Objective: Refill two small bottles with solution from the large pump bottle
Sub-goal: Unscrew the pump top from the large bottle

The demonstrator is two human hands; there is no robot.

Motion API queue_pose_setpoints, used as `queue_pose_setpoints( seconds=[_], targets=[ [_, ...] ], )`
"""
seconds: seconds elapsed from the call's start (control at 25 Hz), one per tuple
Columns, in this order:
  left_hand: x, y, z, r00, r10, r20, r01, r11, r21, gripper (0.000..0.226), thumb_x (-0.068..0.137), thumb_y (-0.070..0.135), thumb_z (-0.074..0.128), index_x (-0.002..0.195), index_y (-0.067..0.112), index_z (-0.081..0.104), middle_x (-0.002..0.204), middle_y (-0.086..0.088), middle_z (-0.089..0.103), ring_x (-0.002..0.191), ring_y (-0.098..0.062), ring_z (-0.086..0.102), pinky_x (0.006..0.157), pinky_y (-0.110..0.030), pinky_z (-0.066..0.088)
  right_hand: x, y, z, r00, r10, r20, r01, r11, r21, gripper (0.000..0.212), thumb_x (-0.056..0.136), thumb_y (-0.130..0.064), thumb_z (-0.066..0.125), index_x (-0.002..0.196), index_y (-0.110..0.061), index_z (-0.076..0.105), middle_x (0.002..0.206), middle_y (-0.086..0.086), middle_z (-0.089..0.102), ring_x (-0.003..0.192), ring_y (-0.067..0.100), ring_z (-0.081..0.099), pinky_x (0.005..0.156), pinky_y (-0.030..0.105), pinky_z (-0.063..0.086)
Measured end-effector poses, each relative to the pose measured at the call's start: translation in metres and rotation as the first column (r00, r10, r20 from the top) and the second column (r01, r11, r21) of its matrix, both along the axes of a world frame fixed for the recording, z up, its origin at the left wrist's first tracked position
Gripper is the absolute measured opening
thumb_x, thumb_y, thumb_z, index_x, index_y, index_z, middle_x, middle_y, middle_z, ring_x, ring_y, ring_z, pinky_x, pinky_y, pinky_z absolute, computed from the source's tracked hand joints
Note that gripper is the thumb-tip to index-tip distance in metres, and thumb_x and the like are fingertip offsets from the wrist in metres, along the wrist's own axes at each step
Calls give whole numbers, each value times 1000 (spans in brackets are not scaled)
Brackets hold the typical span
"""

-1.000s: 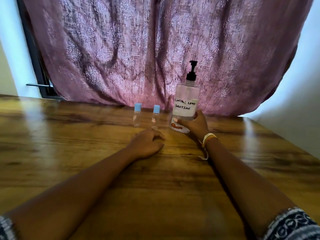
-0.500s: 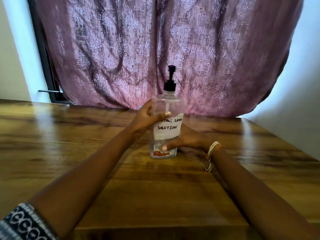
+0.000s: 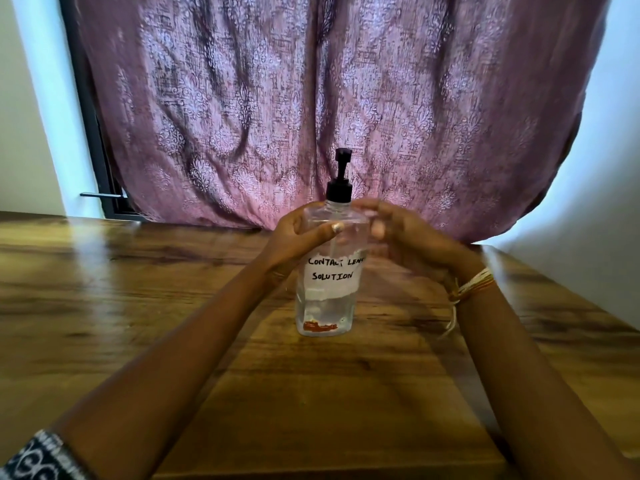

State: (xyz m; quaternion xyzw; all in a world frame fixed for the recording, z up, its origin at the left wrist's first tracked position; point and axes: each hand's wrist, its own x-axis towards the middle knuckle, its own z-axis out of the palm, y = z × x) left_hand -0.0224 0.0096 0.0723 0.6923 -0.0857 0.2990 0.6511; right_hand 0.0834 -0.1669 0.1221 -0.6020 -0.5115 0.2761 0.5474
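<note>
Both hands at table (image 3: pixel 145 306) centre: left hand (image 3: pixel 294 237) grasps upright pump bottle (image 3: pixel 329 271) at its 9 o'clock side; right hand (image 3: pixel 401 233), blurred at 3 o'clock, fingers curled, grip unclear.

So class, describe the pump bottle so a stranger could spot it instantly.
Start at the pink patterned curtain, then drop to the wooden table before it. The pump bottle stands upright mid-table: clear, black pump, handwritten "contact lens solution" label.

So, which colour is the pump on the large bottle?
Black; the pump shows clearly in the head view, above the clear bottle.
</note>
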Motion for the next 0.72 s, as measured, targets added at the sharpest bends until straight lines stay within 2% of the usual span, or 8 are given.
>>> queue_pose_setpoints(
  seconds=[0.04, 0.08, 0.2, 0.32, 0.48, 0.52, 0.64, 0.72],
  targets=[
    [-1, -1, 1, 1000, 7, 7, -7, 1000, 4, 62, 64, 40, 80, 117, 11, 62, 116, -18, 69, 108, -36, 66, 92, -47, 52, -5, 1, 10, 993, -107, -58, 114, 981, 154, 60, 68, -38, 84, 119, -17, 59, 111, -2, 70, 104, 10, 68, 81, 26, 56],
    [-2, -3, 2, 1000, 12, 11, -12, 1000, 4, 58, 66, 37, 76, 116, 11, 62, 116, -18, 69, 107, -35, 66, 91, -46, 52, -13, 4, 20, 976, -212, -39, 215, 943, 253, 47, 75, -33, 80, 115, -15, 63, 104, -3, 71, 98, 7, 69, 80, 24, 54],
    [-3, -7, 3, 1000, 24, 12, -24, 1000, 10, 56, 68, 38, 73, 116, 10, 64, 114, -17, 70, 106, -32, 68, 93, -49, 53, -41, 22, 34, 891, -430, 147, 361, 865, 348, 18, 76, -11, 80, 90, -10, 69, 80, -3, 72, 70, 0, 70, 67, 14, 52],
    [-4, -7, 4, 999, 38, 3, -38, 999, 17, 50, 68, 40, 73, 109, 12, 68, 108, -14, 73, 102, -29, 70, 91, -48, 55, -49, 28, 40, 811, -549, 203, 462, 813, 354, 29, 65, -18, 89, 82, -9, 68, 68, -4, 66, 56, -2, 63, 57, 11, 49],
    [-4, -7, 5, 999, 52, 9, -52, 998, 26, 36, 70, 35, 75, 101, 17, 71, 103, -11, 75, 95, -27, 72, 85, -41, 57, -48, 33, 37, 694, -659, 291, 557, 747, 363, 34, 58, -30, 92, 77, -19, 66, 72, -3, 68, 69, 9, 68, 64, 20, 56],
    [-5, -6, 5, 998, 53, 16, -53, 998, 26, 31, 71, 32, 76, 100, 18, 72, 101, -10, 76, 94, -26, 72, 84, -40, 57, -47, 35, 36, 711, -651, 265, 546, 749, 375, 33, 58, -26, 92, 78, -16, 68, 76, 1, 71, 73, 14, 71, 67, 24, 59],
    [-5, -6, 4, 999, 29, 18, -29, 1000, -6, 31, 67, 34, 77, 95, 21, 73, 98, -7, 76, 95, -26, 72, 85, -41, 57, -37, 33, 33, 859, -501, 106, 435, 823, 366, 32, 66, -2, 85, 94, 3, 71, 87, 12, 74, 78, 18, 74, 74, 28, 61],
    [-5, -9, 5, 1000, 24, 18, -24, 1000, -1, 26, 69, 30, 76, 93, 21, 72, 92, -2, 77, 91, -21, 73, 81, -36, 58, -29, 29, 34, 908, -399, 131, 338, 880, 334, 31, 74, 6, 76, 104, 8, 68, 95, 14, 73, 87, 21, 73, 84, 32, 60]
  ],
)
